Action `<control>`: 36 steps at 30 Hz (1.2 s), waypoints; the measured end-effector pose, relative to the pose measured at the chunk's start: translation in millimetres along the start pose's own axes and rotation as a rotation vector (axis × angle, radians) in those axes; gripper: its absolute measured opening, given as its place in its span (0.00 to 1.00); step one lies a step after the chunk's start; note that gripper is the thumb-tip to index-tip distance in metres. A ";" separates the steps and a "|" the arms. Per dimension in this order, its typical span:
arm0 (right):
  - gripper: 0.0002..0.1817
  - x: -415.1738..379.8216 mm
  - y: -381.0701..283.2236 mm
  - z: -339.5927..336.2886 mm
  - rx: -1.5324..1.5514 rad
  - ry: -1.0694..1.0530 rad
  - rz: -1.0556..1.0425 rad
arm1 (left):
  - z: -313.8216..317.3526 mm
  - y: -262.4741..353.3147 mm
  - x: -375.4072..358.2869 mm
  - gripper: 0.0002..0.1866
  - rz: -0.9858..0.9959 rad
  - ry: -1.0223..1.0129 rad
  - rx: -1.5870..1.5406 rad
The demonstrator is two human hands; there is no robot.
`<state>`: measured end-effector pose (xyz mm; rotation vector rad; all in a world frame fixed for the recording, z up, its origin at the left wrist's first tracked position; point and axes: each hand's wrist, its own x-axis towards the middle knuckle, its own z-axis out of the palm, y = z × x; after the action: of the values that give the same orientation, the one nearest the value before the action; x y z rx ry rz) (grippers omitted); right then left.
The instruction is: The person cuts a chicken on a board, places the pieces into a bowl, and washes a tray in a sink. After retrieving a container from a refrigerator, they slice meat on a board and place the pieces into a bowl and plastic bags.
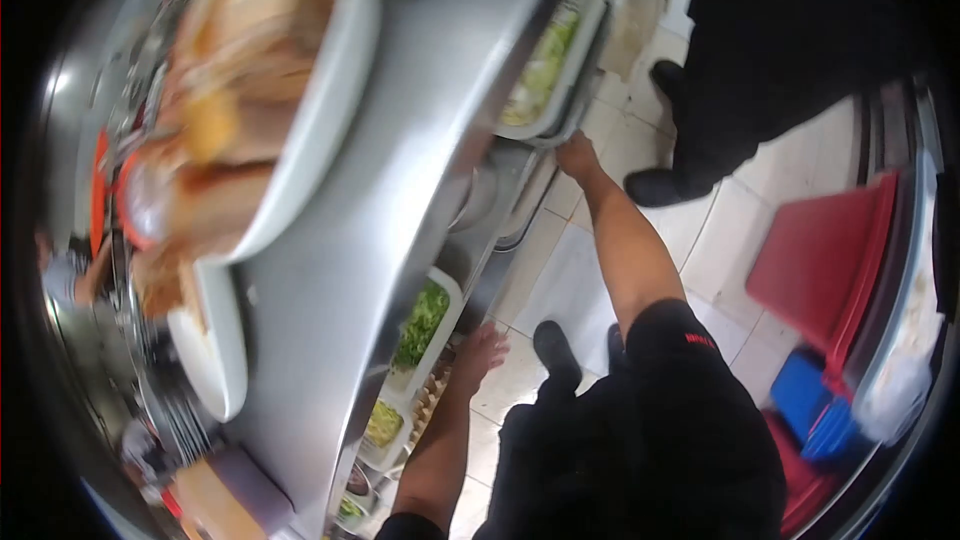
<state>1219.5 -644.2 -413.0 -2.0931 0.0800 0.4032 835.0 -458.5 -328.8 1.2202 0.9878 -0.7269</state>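
My right hand [577, 157] is at the near corner of a tray [568, 128] that sits under a white container [597, 15] of shredded lettuce [546, 68]. Its fingers are closed on the rim and partly hidden. My left hand [482, 355] holds nothing, its fingers apart, beside a white container [452, 308] of chopped greens [424, 324]. Below that, a container of pale shredded food [384, 423] sits near my left forearm.
A steel counter [400, 130] runs diagonally, bearing blurred white dishes [335, 100] of food. Stacked plates [178, 415] stand at lower left. Another person in black [780, 50] stands at upper right. Red bins [822, 265] and a blue container [808, 405] are at right.
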 end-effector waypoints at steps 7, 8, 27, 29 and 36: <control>0.14 -132.4 141.2 -70.2 -0.605 -0.147 -0.561 | -46.9 -193.9 -146.9 0.35 -0.118 0.102 1.036; 0.09 -165.2 153.0 -99.9 -0.996 -0.213 -0.654 | -45.8 -199.7 -179.8 0.34 -0.121 0.100 0.998; 0.17 -463.4 -188.2 -125.5 0.027 -0.225 -0.194 | -68.7 -360.4 -397.9 0.31 0.217 0.491 0.554; 0.19 -483.9 -193.7 -99.7 -0.036 -0.322 -0.212 | -72.8 -353.7 -432.4 0.31 0.164 0.624 0.402; 0.22 -667.2 -324.7 4.3 -0.361 -0.817 -0.691 | -103.8 -563.0 -460.5 0.28 0.213 0.807 0.027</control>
<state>659.5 -537.2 61.9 -1.9764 -1.2280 0.8375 123.5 -504.6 -151.4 1.6561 1.4641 -0.0510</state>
